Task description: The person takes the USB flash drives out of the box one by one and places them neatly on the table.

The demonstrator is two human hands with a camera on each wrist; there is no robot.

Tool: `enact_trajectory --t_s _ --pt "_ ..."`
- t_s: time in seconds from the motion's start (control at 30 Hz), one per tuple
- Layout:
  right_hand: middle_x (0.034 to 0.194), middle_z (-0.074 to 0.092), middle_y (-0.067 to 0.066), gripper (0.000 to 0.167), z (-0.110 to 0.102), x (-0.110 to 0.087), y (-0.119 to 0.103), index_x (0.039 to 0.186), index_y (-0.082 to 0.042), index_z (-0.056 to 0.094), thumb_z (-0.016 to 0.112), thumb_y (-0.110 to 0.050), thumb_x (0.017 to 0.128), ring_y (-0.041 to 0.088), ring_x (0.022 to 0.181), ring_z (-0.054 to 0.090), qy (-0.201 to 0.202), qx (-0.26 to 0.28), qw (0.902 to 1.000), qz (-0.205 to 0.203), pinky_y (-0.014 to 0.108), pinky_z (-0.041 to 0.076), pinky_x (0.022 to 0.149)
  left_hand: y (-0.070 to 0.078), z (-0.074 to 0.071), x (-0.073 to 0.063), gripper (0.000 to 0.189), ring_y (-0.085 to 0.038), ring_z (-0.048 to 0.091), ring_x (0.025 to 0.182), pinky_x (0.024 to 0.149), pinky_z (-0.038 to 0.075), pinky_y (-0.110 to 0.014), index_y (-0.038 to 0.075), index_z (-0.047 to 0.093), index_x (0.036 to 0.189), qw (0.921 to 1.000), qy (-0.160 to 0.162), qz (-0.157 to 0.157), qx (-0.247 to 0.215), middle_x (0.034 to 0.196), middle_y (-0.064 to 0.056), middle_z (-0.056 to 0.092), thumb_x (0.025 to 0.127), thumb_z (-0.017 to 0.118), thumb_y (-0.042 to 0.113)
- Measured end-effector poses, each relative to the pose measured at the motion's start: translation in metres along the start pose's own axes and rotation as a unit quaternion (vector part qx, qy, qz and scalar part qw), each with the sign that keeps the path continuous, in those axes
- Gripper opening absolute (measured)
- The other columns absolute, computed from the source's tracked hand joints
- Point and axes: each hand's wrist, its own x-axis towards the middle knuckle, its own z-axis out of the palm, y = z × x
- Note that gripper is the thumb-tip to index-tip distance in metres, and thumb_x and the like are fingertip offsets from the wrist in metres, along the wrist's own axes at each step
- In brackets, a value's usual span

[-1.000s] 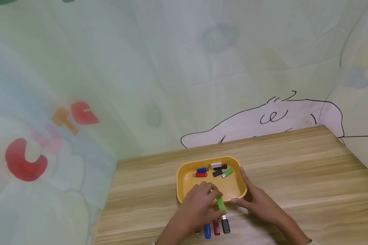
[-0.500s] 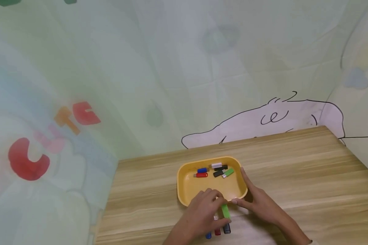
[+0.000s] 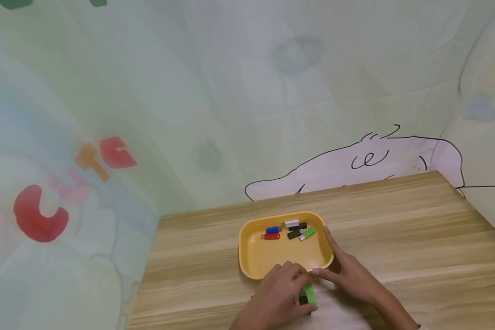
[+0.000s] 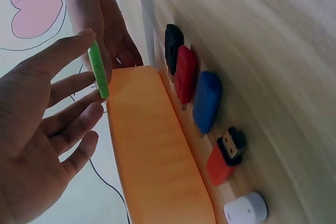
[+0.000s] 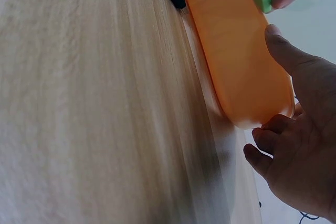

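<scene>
My left hand pinches a green USB flash drive between thumb and fingertips, above the table in front of the yellow tray. At the tray's front right corner, my right hand grips it, thumb at the near rim and fingers against the right wall. A row of flash drives lies before the tray in the left wrist view: black, dark red, blue, orange-red and a white piece. In the head view the left hand hides most of that row.
Inside the tray, toward its back, lie several flash drives: blue, red, white, black and green. The wood-grain table meets a printed cloth backdrop behind.
My left hand has moved right and slightly toward the front edge with the green flash drive, covering more of the row. The right hand keeps its grip on the tray.
</scene>
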Motion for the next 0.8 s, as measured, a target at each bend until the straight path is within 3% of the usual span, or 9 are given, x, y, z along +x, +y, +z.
enact_trajectory --t_s 0.2,0.47,0.8 --pt "0.173 0.024 0.022 0.115 0.0 0.001 -0.001 0.17 -0.037 -0.006 0.078 -0.053 0.093 0.047 0.154 0.037 -0.007 0.006 0.9999 0.006 0.069 0.031 0.121 0.003 0.007 0.0 0.051 -0.001 0.056 0.104 0.085 0.045 -0.015 0.024 0.072 0.129 0.9993 0.017 0.018 0.028 0.119 0.014 0.065 0.091 0.079 0.058" --pt "0.173 0.027 0.021 0.115 0.001 0.001 0.0 0.171 -0.035 -0.004 0.079 -0.052 0.092 0.043 0.153 0.04 -0.008 0.003 0.9999 0.009 0.068 0.033 0.121 0.008 0.014 0.001 0.047 0.003 0.051 0.101 0.084 0.045 -0.015 0.027 0.071 0.129 0.9994 -0.034 0.002 -0.005 0.124 0.017 0.065 0.094 0.075 0.059" --pt "0.173 0.025 0.022 0.115 0.0 0.001 0.001 0.171 -0.035 -0.005 0.078 -0.054 0.093 0.043 0.154 0.039 -0.004 -0.004 1.0 0.007 0.066 0.033 0.122 0.014 0.02 0.006 0.059 0.001 0.053 0.106 0.093 0.049 -0.018 0.022 0.065 0.137 0.9992 -0.035 0.004 0.018 0.121 0.017 0.065 0.094 0.073 0.06"
